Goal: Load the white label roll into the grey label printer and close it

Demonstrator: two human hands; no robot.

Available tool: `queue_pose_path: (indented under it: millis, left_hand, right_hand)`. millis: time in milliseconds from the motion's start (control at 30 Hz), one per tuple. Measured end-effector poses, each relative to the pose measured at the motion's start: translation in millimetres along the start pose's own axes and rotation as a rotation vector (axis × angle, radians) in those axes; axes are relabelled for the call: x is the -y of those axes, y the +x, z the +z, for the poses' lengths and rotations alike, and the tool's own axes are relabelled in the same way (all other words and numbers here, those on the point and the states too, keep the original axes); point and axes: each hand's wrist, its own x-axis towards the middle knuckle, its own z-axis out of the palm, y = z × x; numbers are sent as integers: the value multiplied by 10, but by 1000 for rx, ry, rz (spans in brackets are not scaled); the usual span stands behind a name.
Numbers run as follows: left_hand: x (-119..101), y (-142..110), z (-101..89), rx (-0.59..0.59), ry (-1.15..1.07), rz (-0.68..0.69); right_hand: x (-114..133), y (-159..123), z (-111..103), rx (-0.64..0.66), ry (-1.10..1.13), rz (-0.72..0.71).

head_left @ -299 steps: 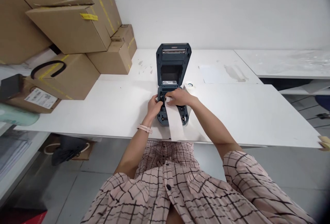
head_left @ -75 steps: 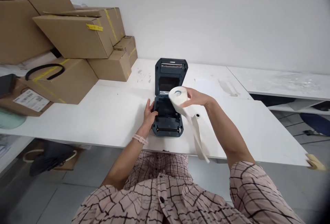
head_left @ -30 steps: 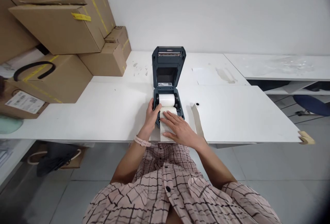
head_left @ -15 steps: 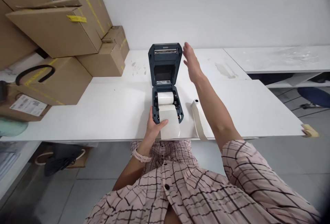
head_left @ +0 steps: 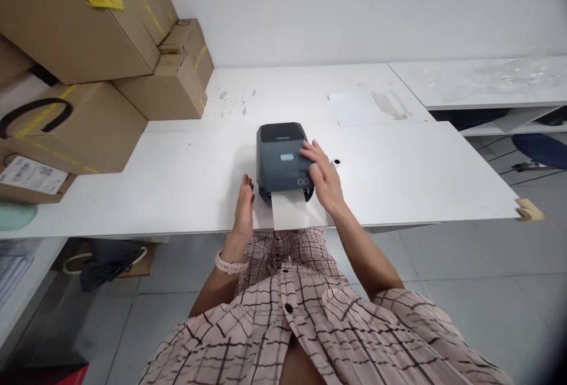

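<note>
On the white table (head_left: 398, 178), right fingers (head_left: 315, 153) touch the printer (head_left: 281, 169).

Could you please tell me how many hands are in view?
2: the left hand beside the dark printer, on its left, and the right hand on the right part of its lid. I see no others.

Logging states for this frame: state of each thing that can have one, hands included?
Printer lid: down, latching can't be told
Paper strip: sticking out the front
Right hand: open, fingers on the lid
Left hand: open, apart from the lid
Wristband: fastened
Small roll: on the desk, partly hidden
Cartons: stacked
</note>
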Motion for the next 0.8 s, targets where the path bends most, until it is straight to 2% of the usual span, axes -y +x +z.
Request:
queue_pose_path:
  millis: [67, 167, 267, 333, 400, 500, 800]
  left_hand:
    - [-89, 49, 38, -43, 27, 34]
    - [-228, 118, 171, -60, 15, 43]
    - [-290, 153, 300, 15, -42, 27]
    - [-283, 149, 341, 58, -75, 11]
    - [-255, 131, 349, 59, -95, -7]
    - [-201, 103, 343, 48, -112, 4]
    - [-79, 193, 375, -30, -94, 111]
  right_hand:
    - [-9, -197, 80, -43, 20, 25]
    - [-69, -309, 213, -120, 161, 129]
    - [-141, -350, 308, -181, 358, 358]
    - [-174, -374, 331, -161, 516, 530]
    - [-188, -395, 326, -114, 624, 635]
    - [-198, -417, 310, -82, 637, 656]
    - [-336, -480, 363, -113, 556, 566]
